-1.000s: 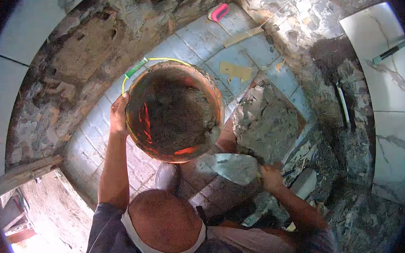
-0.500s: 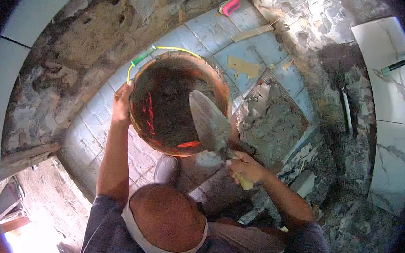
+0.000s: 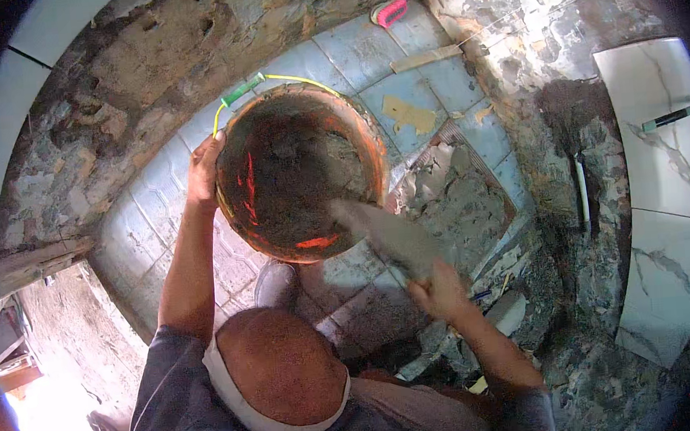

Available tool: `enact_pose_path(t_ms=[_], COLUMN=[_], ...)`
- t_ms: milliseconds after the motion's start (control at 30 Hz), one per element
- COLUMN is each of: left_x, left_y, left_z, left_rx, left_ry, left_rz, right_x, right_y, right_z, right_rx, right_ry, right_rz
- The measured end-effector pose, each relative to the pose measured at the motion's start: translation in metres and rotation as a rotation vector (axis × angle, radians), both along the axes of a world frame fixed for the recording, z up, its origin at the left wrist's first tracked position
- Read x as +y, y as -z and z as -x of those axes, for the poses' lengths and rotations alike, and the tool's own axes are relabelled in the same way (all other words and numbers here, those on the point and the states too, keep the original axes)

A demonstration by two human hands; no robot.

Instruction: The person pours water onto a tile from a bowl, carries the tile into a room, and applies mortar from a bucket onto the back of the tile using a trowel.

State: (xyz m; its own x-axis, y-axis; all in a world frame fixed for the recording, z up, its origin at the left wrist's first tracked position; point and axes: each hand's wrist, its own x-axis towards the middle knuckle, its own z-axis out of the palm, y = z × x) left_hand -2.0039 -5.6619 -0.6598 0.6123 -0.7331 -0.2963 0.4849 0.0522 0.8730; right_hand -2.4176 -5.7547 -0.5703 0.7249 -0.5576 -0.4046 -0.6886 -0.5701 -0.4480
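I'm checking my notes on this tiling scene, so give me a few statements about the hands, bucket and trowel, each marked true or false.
1. The left hand grips the rim of the orange bucket. True.
2. The right hand is empty. False: it holds a trowel.
3. The trowel blade reaches into the bucket. True.
4. The bucket is clean inside. False: grey mortar coats it.
5. A pink brush lies inside the bucket. False: it lies on the blue tiles, apart.

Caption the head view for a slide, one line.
Left hand grips the rim of a mortar-caked orange bucket while the right hand dips a trowel into it.
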Motion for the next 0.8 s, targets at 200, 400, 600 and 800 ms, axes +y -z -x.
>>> enact_pose_path(t_ms=[200,400,600,800], left_x=[-0.01,-0.008,-0.008,-0.012], left_y=[-0.017,-0.015,-0.007,-0.02], left_z=[0.012,0.007,0.005,0.011], left_rx=[0.006,0.002,0.033,-0.046], left_ry=[0.001,0.042,0.007,0.04], left_rz=[-0.046,-0.006,-0.001,-0.045], right_x=[-0.012,0.0,0.007,0.01], right_y=[0.103,0.108,0.093,0.017], right_z=[-0.052,-0.034,0.046,0.128], right_rx=[-0.149,-0.062,0.078,0.206], right_ry=[-0.246,-0.207,-0.308,-0.148], right_rz=[0.513,0.422,0.346,0.069])
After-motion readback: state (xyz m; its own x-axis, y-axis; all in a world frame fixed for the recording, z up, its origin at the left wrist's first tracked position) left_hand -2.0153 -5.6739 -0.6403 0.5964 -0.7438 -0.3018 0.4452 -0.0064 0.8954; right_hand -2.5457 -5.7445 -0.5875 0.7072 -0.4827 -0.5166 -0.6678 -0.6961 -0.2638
